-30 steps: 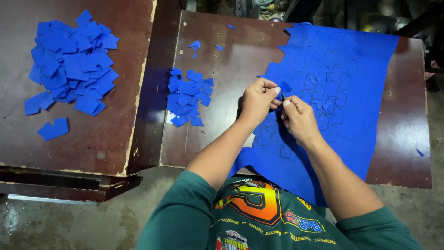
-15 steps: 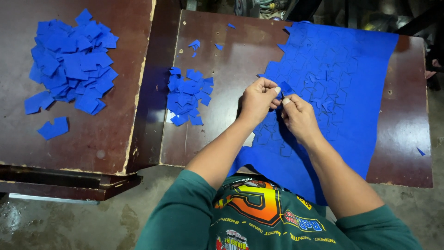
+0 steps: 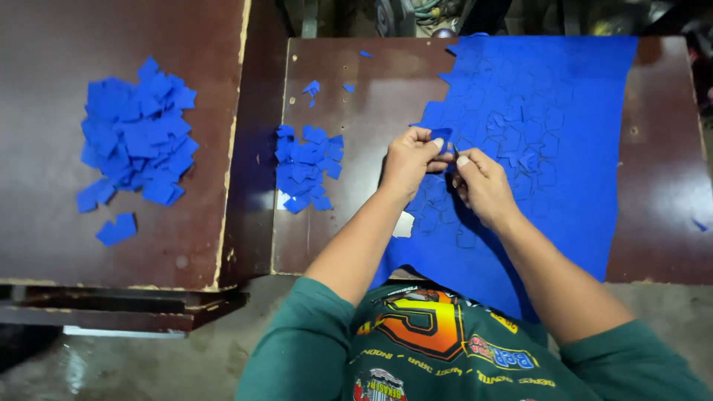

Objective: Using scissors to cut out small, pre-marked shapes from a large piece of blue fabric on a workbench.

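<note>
Pinching: left hand (image 3: 407, 160) and right hand (image 3: 481, 182) both grip one small blue piece (image 3: 441, 135) at the edge of the blue sheet (image 3: 549, 148) on the bench (image 3: 356, 119).
Doing it well: I judge short pulls along the cut lines keep the sheet flat.
Sorted: small pile (image 3: 306, 167) beside the left hand; big pile (image 3: 137, 141) further left.
Change: hands barely moved since half a second ago, same grip.

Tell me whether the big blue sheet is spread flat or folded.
Spread flat: the blue sheet lies open across the table, near edge hanging over.
</note>
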